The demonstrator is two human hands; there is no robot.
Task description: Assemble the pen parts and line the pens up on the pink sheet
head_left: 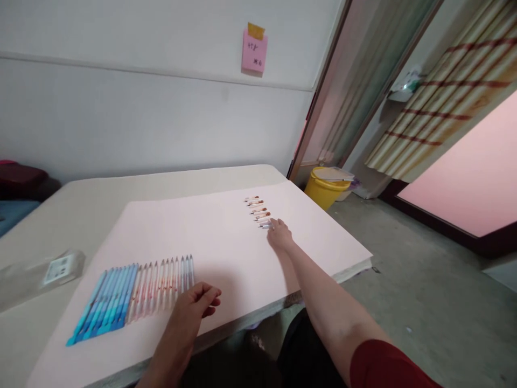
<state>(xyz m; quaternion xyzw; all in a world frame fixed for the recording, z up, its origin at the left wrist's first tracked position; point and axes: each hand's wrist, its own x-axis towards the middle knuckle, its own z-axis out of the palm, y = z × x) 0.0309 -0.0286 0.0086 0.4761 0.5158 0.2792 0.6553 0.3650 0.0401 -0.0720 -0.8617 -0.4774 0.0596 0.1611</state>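
Note:
My right hand (pixel 279 235) reaches over the pink board, its fingertips closed on a small white pen (pixel 265 226) with a thin pointed tip. That pen lies at the near end of a column of several short white-and-brown pens (pixel 258 210), tips to the left. My left hand (pixel 197 302) hovers near the board's front edge, fingers loosely curled and apart, with nothing visible in them. Just left of it lies a row of pens side by side: blue ones (pixel 105 302), pale ones with reddish patterns (pixel 155 285), and a few bluish-grey ones (pixel 187 274) partly behind my left hand.
The pink board (pixel 226 242) rests on a pale table (pixel 100 188). At the left lies a clear plastic bag (pixel 60 269) with a label. A yellow bin (pixel 325 188) stands past the far right corner. A pink note (pixel 254 52) is taped to the wall behind.

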